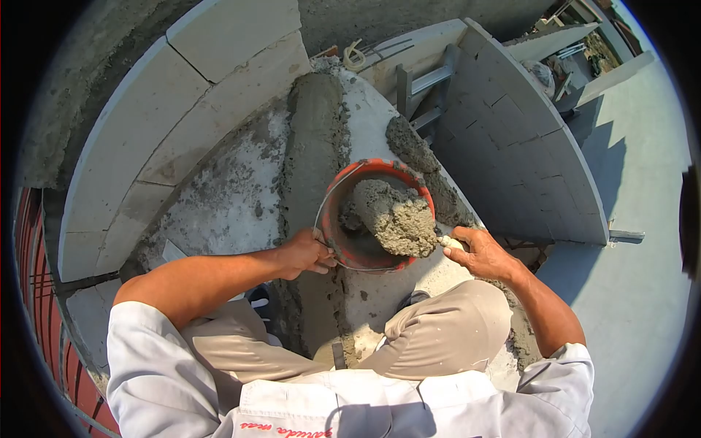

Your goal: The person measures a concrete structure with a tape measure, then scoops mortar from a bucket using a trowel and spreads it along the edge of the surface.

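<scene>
An orange-red bucket (337, 179) stands between my knees, its inside grey with wet mortar. My left hand (305, 254) is closed at the bucket's left edge, where the thin wire handle runs; whether it grips the rim, the wire or both I cannot tell. In my right hand (482, 252) is the pale handle of a trowel (453, 242). A big lump of grey mortar (398, 219) sits on the trowel over the bucket's mouth and hides the blade.
A band of smoothed mortar (312, 146) runs along the rough floor. Pale block walls curve up on the left (146, 139) and right (522, 139). A metal ladder (431, 80) leans behind the right wall. A coiled hose (354, 57) lies at the back.
</scene>
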### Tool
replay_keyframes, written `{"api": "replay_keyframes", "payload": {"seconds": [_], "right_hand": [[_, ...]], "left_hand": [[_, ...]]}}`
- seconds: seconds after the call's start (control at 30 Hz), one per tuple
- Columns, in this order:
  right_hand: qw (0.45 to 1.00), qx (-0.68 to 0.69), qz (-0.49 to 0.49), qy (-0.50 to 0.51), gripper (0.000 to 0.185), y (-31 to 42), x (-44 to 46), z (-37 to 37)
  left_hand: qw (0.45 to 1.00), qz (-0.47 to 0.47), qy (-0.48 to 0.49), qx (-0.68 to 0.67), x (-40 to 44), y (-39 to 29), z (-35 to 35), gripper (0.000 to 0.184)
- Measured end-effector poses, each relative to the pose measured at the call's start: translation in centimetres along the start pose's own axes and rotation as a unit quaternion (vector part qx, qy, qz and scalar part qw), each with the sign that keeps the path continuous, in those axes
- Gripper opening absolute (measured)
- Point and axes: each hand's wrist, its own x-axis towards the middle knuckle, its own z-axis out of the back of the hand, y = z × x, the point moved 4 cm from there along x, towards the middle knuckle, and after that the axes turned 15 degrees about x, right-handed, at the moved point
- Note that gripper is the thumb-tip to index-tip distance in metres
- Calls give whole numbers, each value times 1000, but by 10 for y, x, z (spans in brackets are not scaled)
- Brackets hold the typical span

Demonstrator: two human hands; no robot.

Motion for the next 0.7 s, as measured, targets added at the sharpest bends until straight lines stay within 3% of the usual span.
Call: {"api": "replay_keyframes", "payload": {"seconds": [0.17, 0.23, 0.33, 0.53, 0.7], "right_hand": [[997, 42, 36, -58, 29, 30, 17, 31], [994, 91, 2, -68, 28, 43, 32, 40], [990, 106, 23, -95, 28, 45, 71, 54], [979, 106, -24, -173, 35, 52, 162, 68], [965, 36, 74, -250, 47, 24, 264, 45]], "left_hand": [[1000, 18, 22, -4, 4, 7, 9, 22], [999, 26, 30, 11, 5, 6, 10, 23], [999, 28, 23, 16, 0, 4, 10, 33], [999, 16, 25, 37, -10, -4, 7, 53], [999, -9, 30, -21, -8, 0, 5, 40]]}}
